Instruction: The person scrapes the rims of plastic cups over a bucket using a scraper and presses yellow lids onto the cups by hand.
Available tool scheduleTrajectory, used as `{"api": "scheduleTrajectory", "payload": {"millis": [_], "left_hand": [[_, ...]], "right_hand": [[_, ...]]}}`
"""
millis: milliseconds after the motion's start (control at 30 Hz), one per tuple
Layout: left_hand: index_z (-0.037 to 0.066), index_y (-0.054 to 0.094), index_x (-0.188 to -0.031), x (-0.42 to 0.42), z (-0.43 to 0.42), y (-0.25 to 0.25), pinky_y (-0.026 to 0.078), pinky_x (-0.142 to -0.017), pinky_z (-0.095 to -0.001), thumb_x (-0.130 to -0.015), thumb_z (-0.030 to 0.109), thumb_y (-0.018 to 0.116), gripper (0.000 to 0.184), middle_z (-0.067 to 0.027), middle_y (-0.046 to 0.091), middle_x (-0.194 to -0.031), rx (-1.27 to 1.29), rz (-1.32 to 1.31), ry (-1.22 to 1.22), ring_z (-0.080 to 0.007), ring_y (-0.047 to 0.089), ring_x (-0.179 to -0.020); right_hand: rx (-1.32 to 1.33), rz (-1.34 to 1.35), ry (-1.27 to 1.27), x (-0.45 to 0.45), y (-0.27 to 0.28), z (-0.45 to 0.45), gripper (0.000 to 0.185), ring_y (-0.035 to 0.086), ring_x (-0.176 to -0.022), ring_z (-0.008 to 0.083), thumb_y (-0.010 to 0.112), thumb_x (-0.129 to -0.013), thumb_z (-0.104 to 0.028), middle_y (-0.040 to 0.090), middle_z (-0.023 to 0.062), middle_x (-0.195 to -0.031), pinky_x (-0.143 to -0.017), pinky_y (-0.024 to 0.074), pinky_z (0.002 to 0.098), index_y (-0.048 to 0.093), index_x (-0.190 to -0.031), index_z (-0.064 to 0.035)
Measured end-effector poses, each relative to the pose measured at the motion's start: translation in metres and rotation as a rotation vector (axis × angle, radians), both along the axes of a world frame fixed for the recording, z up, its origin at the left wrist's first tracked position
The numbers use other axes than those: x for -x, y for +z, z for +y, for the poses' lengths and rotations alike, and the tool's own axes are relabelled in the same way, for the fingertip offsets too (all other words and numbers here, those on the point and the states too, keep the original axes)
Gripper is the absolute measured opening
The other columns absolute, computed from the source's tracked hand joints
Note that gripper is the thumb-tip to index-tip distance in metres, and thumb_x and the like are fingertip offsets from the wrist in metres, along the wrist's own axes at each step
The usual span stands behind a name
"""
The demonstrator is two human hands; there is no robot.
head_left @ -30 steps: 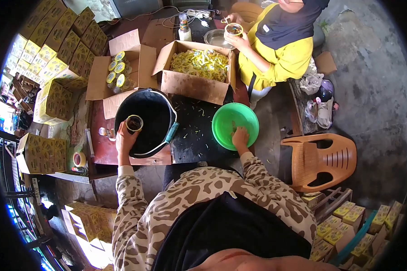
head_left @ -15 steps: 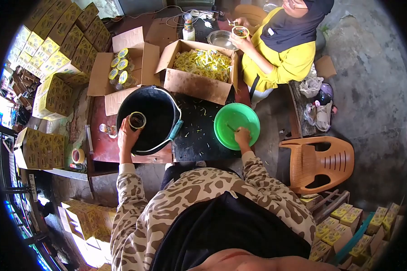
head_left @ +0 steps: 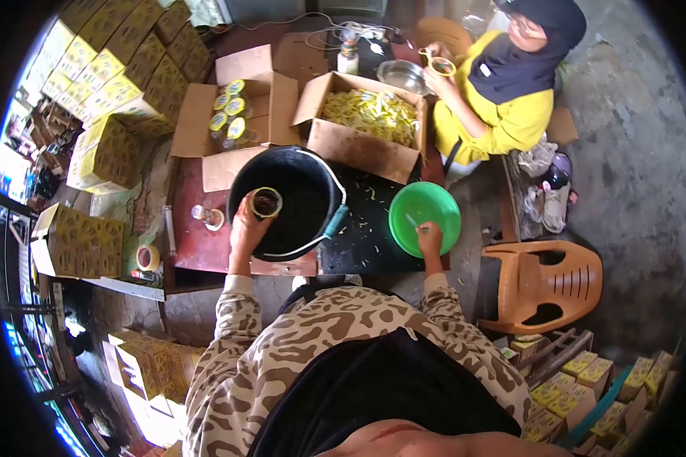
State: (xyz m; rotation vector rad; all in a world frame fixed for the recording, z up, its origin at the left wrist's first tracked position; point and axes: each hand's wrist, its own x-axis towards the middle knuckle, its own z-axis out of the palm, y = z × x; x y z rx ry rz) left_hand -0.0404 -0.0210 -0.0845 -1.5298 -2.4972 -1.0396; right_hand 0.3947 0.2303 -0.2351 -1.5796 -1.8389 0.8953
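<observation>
My left hand is wrapped round an open jar with dark contents, held over the left side of a black bucket. My right hand pinches a small thin utensil above the inside of a green bowl. Behind the bucket, an open carton holds several jars with yellow lids. To its right, another carton is full of yellow-green strips. A small clear jar lies left of the bucket.
Across the table a person in yellow holds a jar near a metal bowl. An orange plastic chair stands at the right. Stacked cartons fill the left. A tape roll is at the left.
The whole view has shifted, so the table items appear further right. My right hand has risen slightly in the green bowl, and its thin utensil now shows more clearly.
</observation>
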Motion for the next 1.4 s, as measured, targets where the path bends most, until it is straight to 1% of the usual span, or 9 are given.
{"api": "scheduleTrajectory", "payload": {"millis": [67, 200, 400, 567, 800, 933, 1033, 1233, 1400], "left_hand": [[0.002, 0.048, -0.132, -0.002, 0.001, 0.007, 0.054, -0.093, -0.0422, -0.070, 0.020, 0.089, 0.077, -0.0194, 0.068, -0.114, -0.018, -0.062, 0.011, -0.0354, 0.067, -0.106], [0.007, 0.038, -0.137, -0.011, -0.001, 0.031, 0.056, -0.088, -0.0405, -0.071, 0.015, 0.089, 0.084, -0.0176, 0.071, -0.109, -0.055, -0.323, -0.019, -0.0320, 0.070, -0.104], [0.006, 0.040, -0.137, -0.007, -0.002, 0.034, 0.057, -0.086, -0.0363, -0.072, 0.015, 0.090, 0.083, -0.0168, 0.071, -0.106, -0.191, -0.501, -0.163, -0.0254, 0.072, -0.099], [0.001, 0.041, -0.142, -0.006, 0.003, 0.028, 0.054, -0.081, -0.0319, -0.069, 0.026, 0.093, 0.093, -0.0128, 0.063, -0.107, -0.273, -0.574, -0.180, -0.0205, 0.063, -0.091], [0.003, 0.035, -0.133, -0.026, 0.021, 0.041, 0.056, -0.080, -0.0351, -0.072, 0.015, 0.089, 0.083, -0.0144, 0.063, -0.102, -0.271, -0.662, -0.176, -0.0244, 0.067, -0.090], [0.002, 0.033, -0.137, -0.034, 0.025, 0.056, 0.056, -0.083, -0.0382, -0.073, 0.014, 0.088, 0.085, -0.0175, 0.062, -0.106, -0.250, -0.554, -0.131, -0.0293, 0.068, -0.094], [-0.002, 0.026, -0.146, -0.035, 0.026, 0.055, 0.051, -0.095, -0.0426, -0.074, 0.007, 0.082, 0.091, -0.0257, 0.053, -0.124, -0.240, -0.446, -0.114, -0.0382, 0.062, -0.108], [0.001, 0.022, -0.147, -0.034, 0.029, 0.054, 0.051, -0.090, -0.0439, -0.076, 0.003, 0.078, 0.091, -0.0265, 0.053, -0.117, -0.291, -0.152, -0.041, -0.0400, 0.062, -0.104], [0.000, 0.024, -0.146, -0.041, 0.028, 0.064, 0.052, -0.091, -0.0434, -0.077, 0.001, 0.077, 0.087, -0.0292, 0.052, -0.122, -0.244, -0.323, -0.039, -0.0406, 0.062, -0.107]], "right_hand": [[-0.315, -0.239, 0.041, 0.004, 0.019, -0.010, 0.018, 0.062, -0.095, 0.0346, 0.085, -0.070, -0.011, 0.067, 0.0095, -0.090, -0.088, 0.0472, 0.0468, 0.070, -0.080, -0.0101], [-0.325, -0.315, -0.020, 0.015, 0.043, -0.017, 0.021, 0.061, -0.093, 0.0335, 0.086, -0.068, -0.010, 0.067, 0.0101, -0.089, -0.085, 0.0477, 0.0470, 0.070, -0.080, -0.0087], [-0.079, 0.396, -0.033, 0.054, 0.104, -0.018, 0.015, 0.067, -0.081, 0.0177, 0.079, -0.082, -0.008, 0.070, 0.0082, -0.090, -0.076, 0.0534, 0.0318, 0.069, -0.091, -0.0017], [-0.141, 0.534, 0.167, 0.125, 0.178, -0.051, 0.016, 0.063, -0.082, 0.0105, 0.074, -0.089, -0.003, 0.070, 0.0053, -0.093, -0.075, 0.0521, 0.0274, 0.067, -0.103, -0.0007], [-0.365, 0.454, 0.447, 0.212, 0.243, -0.119, 0.010, 0.061, -0.069, 0.0185, 0.075, -0.086, -0.004, 0.061, 0.0079, -0.083, -0.060, 0.0482, 0.0306, 0.068, -0.093, -0.0029], [-0.496, 0.366, 0.485, 0.231, 0.239, -0.136, 0.009, 0.061, -0.077, 0.0303, 0.073, -0.084, -0.003, 0.060, 0.0114, -0.083, -0.067, 0.0496, 0.0402, 0.068, -0.091, -0.0049], [-0.586, 0.286, 0.482, 0.235, 0.247, -0.144, 0.009, 0.060, -0.078, 0.0292, 0.073, -0.084, -0.003, 0.058, 0.0099, -0.082, -0.067, 0.0490, 0.0401, 0.068, -0.091, -0.0057], [-0.722, 0.172, 0.548, 0.239, 0.249, -0.154, 0.013, 0.058, -0.073, 0.0263, 0.074, -0.081, 0.000, 0.054, 0.0079, -0.079, -0.063, 0.0479, 0.0396, 0.069, -0.093, -0.0055], [-0.758, 0.131, 0.591, 0.240, 0.246, -0.150, 0.025, 0.058, -0.078, 0.0288, 0.070, -0.081, -0.002, 0.052, 0.0097, -0.083, -0.068, 0.0482, 0.0409, 0.068, -0.106, -0.0044]]}}
